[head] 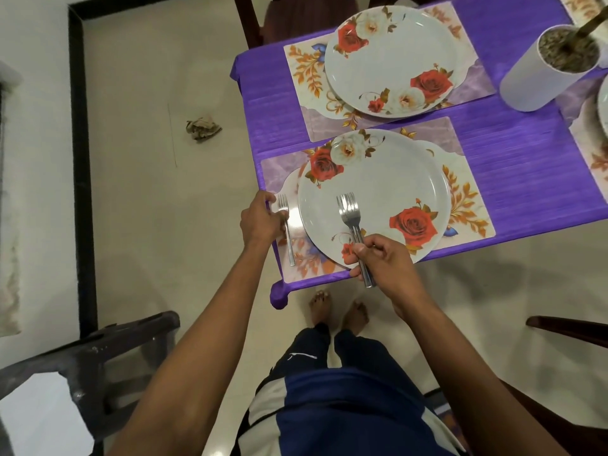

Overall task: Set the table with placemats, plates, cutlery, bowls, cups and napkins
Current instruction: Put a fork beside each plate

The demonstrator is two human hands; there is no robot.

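A white plate with red roses (388, 179) sits on a floral placemat (467, 205) at the near edge of the purple table (526, 166). One fork (287, 232) lies on the mat left of that plate, and the fingers of my left hand (260, 218) rest on its middle. My right hand (385, 261) grips a bundle of forks (351, 215) by the handles, tines raised over the near plate. A second rose plate (391, 60) lies on another placemat (302, 67) farther back.
A white cylindrical holder (539, 74) with a stick in it stands at the right. Parts of more mats and a plate show at the right edge. Dark chairs (98, 350) stand at the lower left, lower right and far side. A crumpled cloth (202, 128) lies on the floor.
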